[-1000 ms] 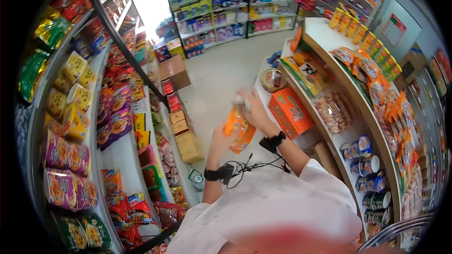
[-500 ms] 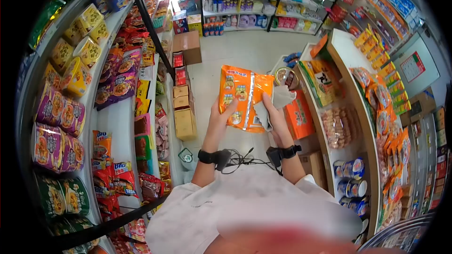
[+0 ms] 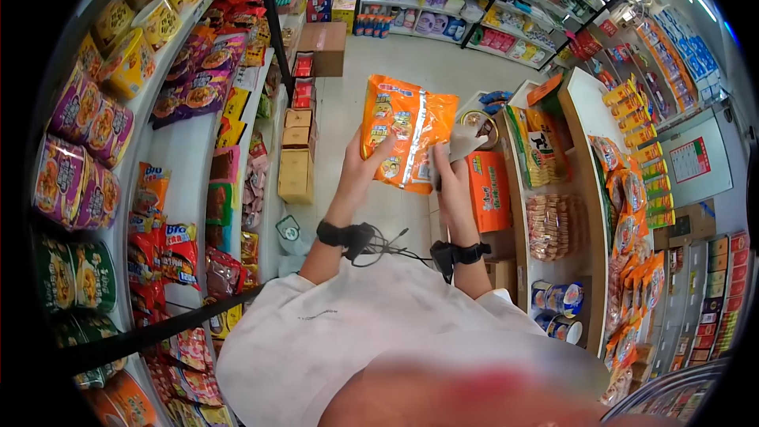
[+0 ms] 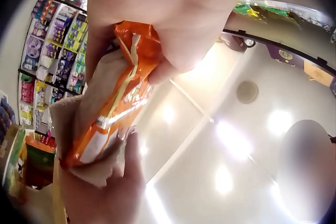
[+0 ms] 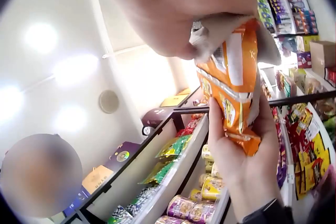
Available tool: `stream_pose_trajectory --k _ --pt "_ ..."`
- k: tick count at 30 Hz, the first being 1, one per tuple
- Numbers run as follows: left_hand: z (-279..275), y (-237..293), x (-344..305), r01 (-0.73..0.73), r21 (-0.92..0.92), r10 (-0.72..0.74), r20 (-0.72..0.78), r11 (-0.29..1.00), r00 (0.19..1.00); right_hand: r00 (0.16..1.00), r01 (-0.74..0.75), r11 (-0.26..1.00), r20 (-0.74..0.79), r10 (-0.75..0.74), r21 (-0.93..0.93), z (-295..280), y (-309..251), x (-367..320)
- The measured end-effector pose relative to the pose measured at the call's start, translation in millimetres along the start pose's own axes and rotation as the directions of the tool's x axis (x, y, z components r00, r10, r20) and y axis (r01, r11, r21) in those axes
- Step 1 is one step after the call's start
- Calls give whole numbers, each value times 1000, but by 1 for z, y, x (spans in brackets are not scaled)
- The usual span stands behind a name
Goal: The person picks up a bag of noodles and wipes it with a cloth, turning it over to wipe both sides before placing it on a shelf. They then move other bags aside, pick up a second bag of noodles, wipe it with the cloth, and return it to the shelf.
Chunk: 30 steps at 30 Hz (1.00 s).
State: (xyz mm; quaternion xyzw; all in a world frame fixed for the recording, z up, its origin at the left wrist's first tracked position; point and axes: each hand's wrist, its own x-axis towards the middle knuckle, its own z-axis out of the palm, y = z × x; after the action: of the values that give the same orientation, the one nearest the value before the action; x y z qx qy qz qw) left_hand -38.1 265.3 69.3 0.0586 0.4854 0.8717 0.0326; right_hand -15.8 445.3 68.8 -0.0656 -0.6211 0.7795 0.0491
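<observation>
An orange food packet (image 3: 402, 130) is held up in front of the chest, its back with the pale lengthwise seam facing up. My left hand (image 3: 360, 168) grips its left side, thumb lying over the printed face and fingers underneath. My right hand (image 3: 452, 191) holds a grey cloth (image 3: 468, 141) against the packet's right edge, thumb on top. The cloth drapes past that edge in the head view. From below, the right wrist view shows the left hand (image 5: 241, 155) cupped round the packet's end, while the cloth (image 5: 212, 37) is bunched in the right hand.
Shelves on the left carry noodle cups (image 3: 130, 63) and bagged snacks (image 3: 178, 253). To the right, a shelf unit holds an orange box (image 3: 489, 190), round blue-labelled tubs (image 3: 557, 297) and orange bags (image 3: 636, 292). A cardboard box (image 3: 320, 47) stands on the floor (image 3: 395, 51) ahead.
The packet was turned from a tilted position between blurred hands to lie flat, back up. The cloth now sits at its right edge. The head view has shifted.
</observation>
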Motion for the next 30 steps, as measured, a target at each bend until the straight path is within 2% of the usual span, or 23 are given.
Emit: stream_pose_trajectory --k 1,3,4,5,7,8,9,10,12,13,16,17,20,21,23,24,25,27,30 --pt "2 1 1 22 -9 -21 50 1000 999 999 30 999 35 -31 19 -1 -2 2" --pt "5 2 -1 81 -9 -79 150 997 986 994 109 983 -36 -105 147 4 -20 7" --pt "5 -1 -4 94 -51 -85 158 994 984 988 145 966 -79 -131 212 9 -33 3" --pt "6 -3 -5 103 -91 -87 169 991 982 992 123 952 -39 -117 279 12 -45 0" --pt "12 -2 -4 79 -172 -50 163 982 985 990 143 983 -25 -141 111 10 -39 -6" --pt "11 1 -4 63 -156 -40 145 986 989 987 158 987 -11 -158 21 8 -35 -9" --pt "11 5 -2 42 -144 -24 126 989 992 998 32 980 -45 -41 -198 -6 -23 -10" --pt "12 9 2 15 -134 0 107 991 994 992 107 975 -51 -119 -193 -6 -18 -9" --pt "2 -11 18 -137 264 134 28 955 991 962 253 952 -64 -267 -173 0 -10 -4" --pt "2 -15 20 -177 456 198 2 872 980 981 168 962 -56 -184 -217 -7 -12 1" --pt "11 -20 12 -292 706 398 16 646 917 892 404 821 -25 -451 -403 -4 -15 12" --pt "19 -25 11 -376 426 374 90 823 923 923 337 831 -21 -385 -443 -3 -17 9" --pt "43 -32 6 -319 -56 323 86 946 943 745 636 521 275 -608 -569 11 -13 -3" --pt "51 -9 -4 -263 30 262 48 964 964 722 662 436 361 -590 -609 16 -10 -9" --pt "39 -5 -6 -92 -48 94 38 995 995 671 713 262 523 -526 -651 27 -4 -21" --pt "35 -4 -5 -5 -84 9 43 996 999 677 711 318 486 -553 -627 28 -1 -23" --pt "32 -10 -4 -49 -25 50 27 999 998 681 709 369 446 -581 -601 30 -1 -21" --pt "23 -23 -6 -28 -27 29 17 999 999 694 685 442 333 -639 -579 34 -5 -11" --pt "26 -23 -9 30 32 -30 -14 999 999 736 641 520 259 -626 -565 20 -17 13"
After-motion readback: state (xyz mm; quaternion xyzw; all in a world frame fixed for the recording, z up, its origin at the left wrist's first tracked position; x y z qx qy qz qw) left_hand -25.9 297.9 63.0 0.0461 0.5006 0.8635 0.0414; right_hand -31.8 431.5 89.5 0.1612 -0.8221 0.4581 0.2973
